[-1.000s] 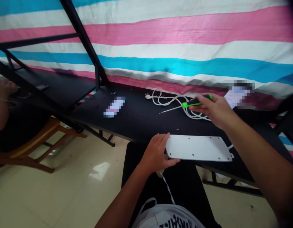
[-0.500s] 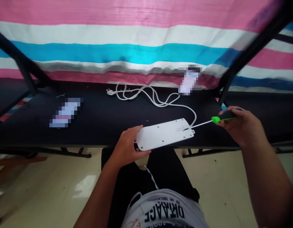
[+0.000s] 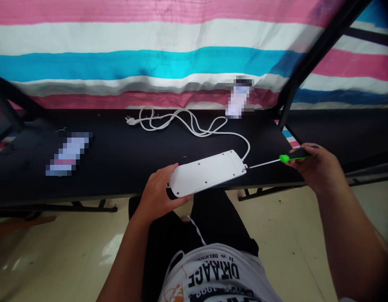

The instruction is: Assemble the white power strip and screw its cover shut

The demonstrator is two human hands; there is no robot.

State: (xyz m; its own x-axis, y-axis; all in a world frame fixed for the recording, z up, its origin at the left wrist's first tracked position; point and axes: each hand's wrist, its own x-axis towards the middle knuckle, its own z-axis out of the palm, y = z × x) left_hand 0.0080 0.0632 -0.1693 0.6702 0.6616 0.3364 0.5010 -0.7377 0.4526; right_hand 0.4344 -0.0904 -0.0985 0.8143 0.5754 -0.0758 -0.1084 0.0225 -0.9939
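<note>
A white power strip (image 3: 209,173) lies with its screw-dotted back face up at the front edge of the black table. My left hand (image 3: 158,191) is closed around its left end, fingers on the far side and thumb on the near side. In my right hand (image 3: 319,165) is a screwdriver (image 3: 283,158) with a green and black handle, held nearly level. Its metal shaft points left, and the tip is at the strip's right end, by the small tab; whether it touches cannot be made out. A white cord (image 3: 249,144) leaves that same end.
The cord loops back across the table (image 3: 112,155) to a white plug (image 3: 131,121). Two blurred, phone-like objects lie on it, one at the left (image 3: 70,153), one at the back (image 3: 239,98). Behind hangs a striped sheet (image 3: 150,63), with black metal bars (image 3: 319,58) at the sides.
The screwdriver tip has shifted from over the strip's back face to its right end. The whole view has swung slightly, so the table's things sit further left. Both hands keep their holds.
</note>
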